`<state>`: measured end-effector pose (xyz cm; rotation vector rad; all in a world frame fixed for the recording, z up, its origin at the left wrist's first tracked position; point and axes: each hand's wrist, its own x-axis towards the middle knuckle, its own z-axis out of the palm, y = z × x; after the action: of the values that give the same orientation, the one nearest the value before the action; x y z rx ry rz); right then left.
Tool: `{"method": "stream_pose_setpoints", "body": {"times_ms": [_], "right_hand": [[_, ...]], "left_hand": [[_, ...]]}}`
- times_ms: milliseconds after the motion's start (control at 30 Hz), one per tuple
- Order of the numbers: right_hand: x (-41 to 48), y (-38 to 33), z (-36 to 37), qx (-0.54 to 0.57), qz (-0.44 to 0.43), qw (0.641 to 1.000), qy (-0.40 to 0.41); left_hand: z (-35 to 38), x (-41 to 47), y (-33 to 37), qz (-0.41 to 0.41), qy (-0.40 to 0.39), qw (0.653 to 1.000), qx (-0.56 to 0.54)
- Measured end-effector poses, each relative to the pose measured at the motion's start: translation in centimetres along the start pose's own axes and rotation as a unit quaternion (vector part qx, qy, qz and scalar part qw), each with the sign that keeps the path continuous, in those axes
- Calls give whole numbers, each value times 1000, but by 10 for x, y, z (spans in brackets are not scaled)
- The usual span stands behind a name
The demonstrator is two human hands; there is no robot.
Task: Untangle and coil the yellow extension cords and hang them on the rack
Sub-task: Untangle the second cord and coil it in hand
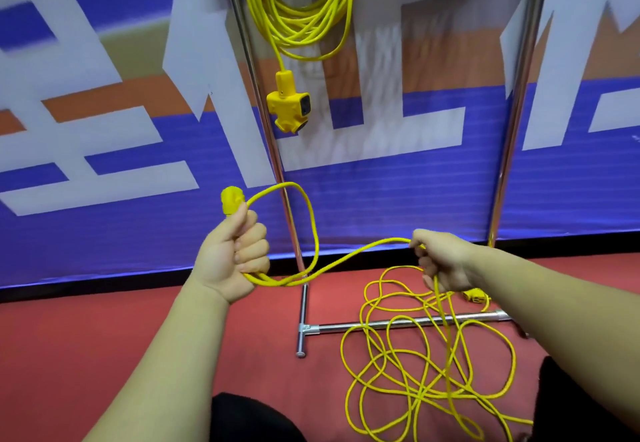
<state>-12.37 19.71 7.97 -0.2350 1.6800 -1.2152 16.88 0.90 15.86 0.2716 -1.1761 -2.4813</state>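
Large white banner lettering (214,60) cropped, not legible.

Between the rack's left post (258,95) and right post (518,95) you have open room below the hanging socket block (288,102). The hung coil (304,8) fills the upper left of that gap, and the banner (381,181) closes it behind. At floor level the loose cord (415,382) sprawls tangled across the base bar (332,327). The red floor (104,337) on your left lies open.
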Motion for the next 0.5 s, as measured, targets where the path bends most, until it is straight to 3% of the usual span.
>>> {"method": "stream_pose_setpoints", "body": {"times_ms": [167,367,500], "right_hand": [[-27,-27,22,111,-107,987,-34],[-58,-36,24,-93,-186,978,5],[-70,-38,19,-136,-176,975,-2]], "left_hand": [[30,3,-21,-15,101,988,116],[48,10,-44,-26,106,967,230],[53,18,-54,-36,93,959,264]]}}
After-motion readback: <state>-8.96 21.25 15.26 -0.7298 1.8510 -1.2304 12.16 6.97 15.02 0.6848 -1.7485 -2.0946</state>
